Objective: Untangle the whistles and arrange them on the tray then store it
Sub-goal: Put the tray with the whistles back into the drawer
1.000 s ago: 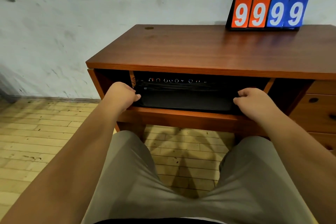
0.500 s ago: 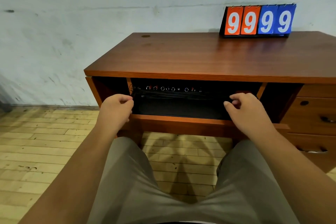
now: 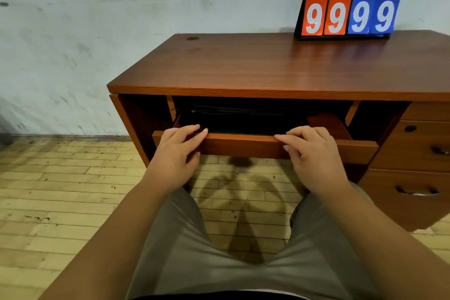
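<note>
Since the bench (image 3: 243, 66) had its pull-out shelf (image 3: 243, 146) partway out with the black tray (image 3: 243, 125) on it, this looked like the storing step. Next move probably a straight, even push. Slim clearance under the benchtop, side rails close, knees clear below. Left hand (image 3: 179, 151) and right hand (image 3: 314, 151) lay flat-fingered on the front lip, gripping nothing. Whistles were too dark to make out.

The left hand (image 3: 179, 153) and right hand (image 3: 315, 153) reach forward, fingers extended.
</note>
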Demonstrator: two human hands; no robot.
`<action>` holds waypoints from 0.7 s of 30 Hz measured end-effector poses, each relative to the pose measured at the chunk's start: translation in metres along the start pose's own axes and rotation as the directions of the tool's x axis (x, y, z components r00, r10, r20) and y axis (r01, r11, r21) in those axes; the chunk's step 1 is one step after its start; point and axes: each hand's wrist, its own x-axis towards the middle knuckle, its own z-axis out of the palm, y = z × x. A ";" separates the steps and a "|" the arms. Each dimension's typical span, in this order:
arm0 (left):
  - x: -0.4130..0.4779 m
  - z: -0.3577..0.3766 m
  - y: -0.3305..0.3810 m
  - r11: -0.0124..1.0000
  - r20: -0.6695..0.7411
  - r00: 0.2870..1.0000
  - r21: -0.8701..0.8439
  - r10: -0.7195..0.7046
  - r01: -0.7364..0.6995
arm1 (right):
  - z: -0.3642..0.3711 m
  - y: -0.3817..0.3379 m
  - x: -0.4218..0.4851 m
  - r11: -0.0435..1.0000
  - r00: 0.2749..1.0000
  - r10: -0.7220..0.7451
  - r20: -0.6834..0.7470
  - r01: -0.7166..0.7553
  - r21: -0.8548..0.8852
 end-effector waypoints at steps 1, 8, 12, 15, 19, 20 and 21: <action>-0.001 0.005 -0.001 0.998 0.015 1.000 0.060 0.014 -0.015 | 0.005 0.000 -0.002 1.000 1.000 0.012 -0.008 -0.012 -0.028; 0.015 0.028 -0.006 0.980 0.136 0.991 0.197 -0.012 -0.016 | 0.018 0.007 0.007 0.984 0.984 0.034 0.175 -0.002 -0.176; 0.029 0.039 -0.004 0.980 0.167 0.984 0.198 -0.065 0.032 | 0.026 0.011 0.014 0.973 0.966 0.064 0.249 -0.004 -0.232; 0.036 0.045 -0.006 0.978 0.163 0.985 0.204 -0.064 0.030 | 0.034 0.012 0.018 0.967 0.956 0.091 0.280 -0.017 -0.256; 0.049 0.047 -0.010 0.975 0.190 0.979 0.221 -0.077 0.034 | 0.043 0.012 0.022 0.963 0.955 0.115 0.274 -0.039 -0.268; 0.052 0.047 -0.010 0.975 0.196 0.977 0.220 -0.084 0.040 | 0.044 0.012 0.024 0.963 0.954 0.120 0.275 -0.044 -0.265; 0.054 0.048 -0.010 0.974 0.204 0.975 0.220 -0.090 0.044 | 0.045 0.012 0.025 0.964 0.952 0.123 0.280 -0.048 -0.261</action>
